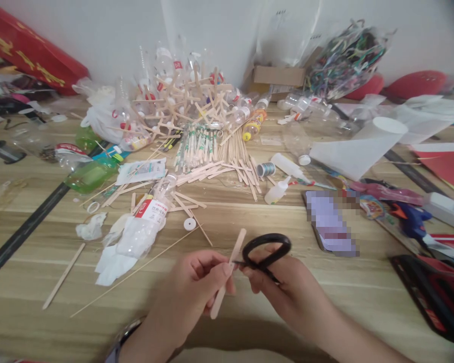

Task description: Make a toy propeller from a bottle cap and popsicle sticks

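From the head view, the left hand (202,280) grasps a stick (237,245) between thumb and bent fingers, its upper end pointing away and its lower end jutting out below them. The right hand (293,282) has its fingers wrapped about the scissors (265,263), whose dark metal meets the stick right beside the left thumb tip. How far the blades are parted is hidden.

That closeness is the main danger, I judge: should the metal slide off the wood, it could nick the left thumb, and a hard squeeze or a twist of the right wrist would be the likely cause. The stick is thin and flat, so pressure at one spot might split it along the grain; a loose left pinch could let it swivel. Any piece that broke off might fly forward.

Ahead of the left fingers lies a white disc (186,225), with a bottle (150,212) beyond it to the left. A phone (331,222) lies to the right, farther out than the right fingers; an elbow swung wide seems unlikely to reach it, but a flung splinter might.
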Demonstrator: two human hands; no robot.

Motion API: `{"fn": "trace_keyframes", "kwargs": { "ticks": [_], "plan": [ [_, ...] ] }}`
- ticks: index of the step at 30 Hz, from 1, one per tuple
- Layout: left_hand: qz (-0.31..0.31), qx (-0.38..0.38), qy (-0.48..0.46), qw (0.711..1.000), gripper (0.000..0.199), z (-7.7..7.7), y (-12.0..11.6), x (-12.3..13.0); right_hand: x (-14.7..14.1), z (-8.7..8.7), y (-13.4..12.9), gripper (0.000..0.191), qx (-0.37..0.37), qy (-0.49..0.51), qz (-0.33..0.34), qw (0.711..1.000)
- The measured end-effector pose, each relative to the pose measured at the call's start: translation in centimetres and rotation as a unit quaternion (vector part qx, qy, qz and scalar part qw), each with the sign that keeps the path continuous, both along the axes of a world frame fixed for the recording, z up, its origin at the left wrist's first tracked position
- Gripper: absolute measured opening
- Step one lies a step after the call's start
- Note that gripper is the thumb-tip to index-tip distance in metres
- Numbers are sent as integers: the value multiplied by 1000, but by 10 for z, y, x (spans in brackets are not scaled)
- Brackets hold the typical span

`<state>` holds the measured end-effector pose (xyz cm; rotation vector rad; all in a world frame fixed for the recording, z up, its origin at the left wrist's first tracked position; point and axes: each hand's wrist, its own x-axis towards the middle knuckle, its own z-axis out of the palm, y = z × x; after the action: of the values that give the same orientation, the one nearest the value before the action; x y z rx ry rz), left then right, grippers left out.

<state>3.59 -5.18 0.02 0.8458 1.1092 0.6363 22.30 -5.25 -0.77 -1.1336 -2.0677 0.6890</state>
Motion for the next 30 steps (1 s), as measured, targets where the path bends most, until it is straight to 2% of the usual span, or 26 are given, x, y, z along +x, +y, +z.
{"fn": "trace_keyframes", "kwargs": {
  "ticks": [4,10,18,26,30],
  "plan": [
    [9,-22,-13,1000,26,-1,-1,-2,7,1,3,18,123,-52,-31,991],
    [31,-40,-76,996,30,-7,-3,-2,7,8,-1,20,145,-77,11,986],
    [39,-44,-113,992,31,-5,-3,1,8,9,-5,39,266,-200,11,943],
    [47,-61,-102,992,33,-4,-5,3,9,15,-4,43,298,-244,26,922],
    [32,-33,-55,997,34,-6,-6,2,9,19,-4,47,317,-276,33,907]
  ]
}}
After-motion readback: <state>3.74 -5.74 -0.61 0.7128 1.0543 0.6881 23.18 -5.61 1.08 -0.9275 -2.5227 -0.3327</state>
